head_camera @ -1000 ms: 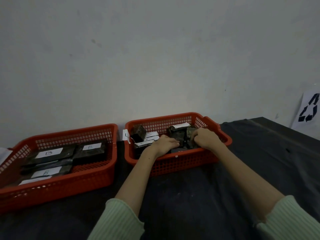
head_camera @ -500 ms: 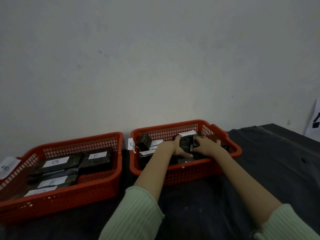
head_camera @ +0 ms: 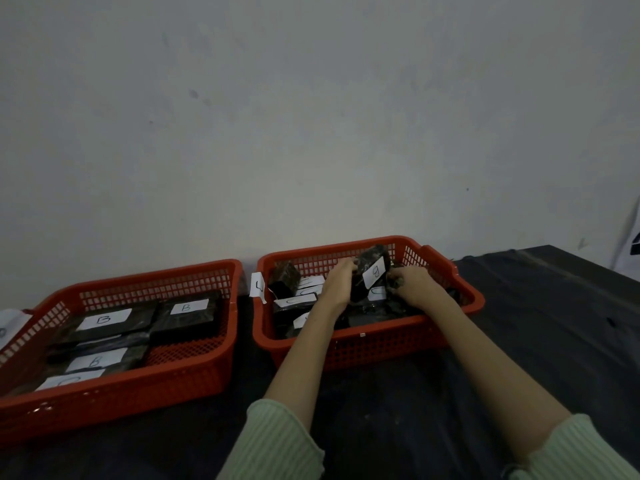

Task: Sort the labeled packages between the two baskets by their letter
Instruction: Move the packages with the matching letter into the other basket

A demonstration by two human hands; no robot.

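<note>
Two red baskets sit side by side on a black-covered table. The left basket holds several dark packages with white B labels. The right basket holds several dark packages with C labels. My left hand grips a dark package, tilted up on end above the pile, its white label showing a B. My right hand is in the same basket just right of that package, fingers curled down onto dark wrapping; whether it grasps anything is hidden.
A paper tag marked C hangs between the baskets. Another white tag shows at the far left edge. The wall stands directly behind the baskets. A recycling sign leans at the far right. Black cloth covers the table.
My left hand has lifted one package out of the pile and tipped it upright, so its B label now faces me. My right hand shifted slightly right of it.
</note>
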